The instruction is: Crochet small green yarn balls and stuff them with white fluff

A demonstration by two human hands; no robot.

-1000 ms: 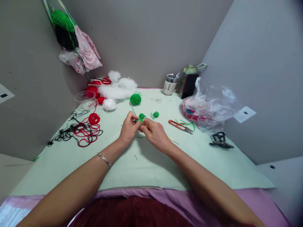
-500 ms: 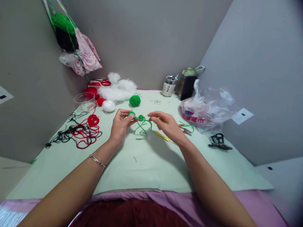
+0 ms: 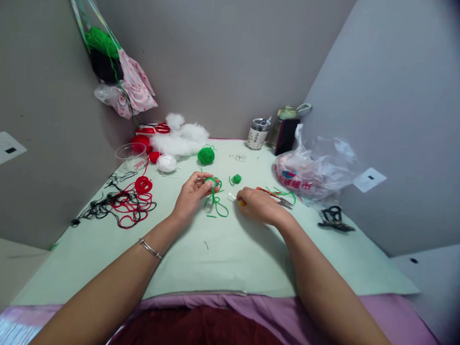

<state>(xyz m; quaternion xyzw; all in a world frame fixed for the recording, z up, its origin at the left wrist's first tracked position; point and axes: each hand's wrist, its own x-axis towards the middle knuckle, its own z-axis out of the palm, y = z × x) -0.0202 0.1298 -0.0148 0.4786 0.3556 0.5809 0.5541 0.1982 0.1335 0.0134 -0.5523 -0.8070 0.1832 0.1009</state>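
Between the thumb and fingers of my left hand is a piece of green yarn work, with loose green strands hanging down from it over the table. My right hand is closed round the yellow handle of a crochet hook; its metal shaft points left, toward the yarn work but apart from it. On the table just beyond the gap between my hands lies a small green yarn ball. Orange-handled scissors rest right of my right hand beside green yarn scraps.
Farther back are a green yarn ball, white stuffing and a white yarn ball. Tangled black and red yarn lies at left. A plastic bag, a black claw clip and a pen tin stand or lie at right.
My right hand has left the green yarn and picked up the yellow crochet hook from the table. The small green ball now lies on the table, away from my left hand.
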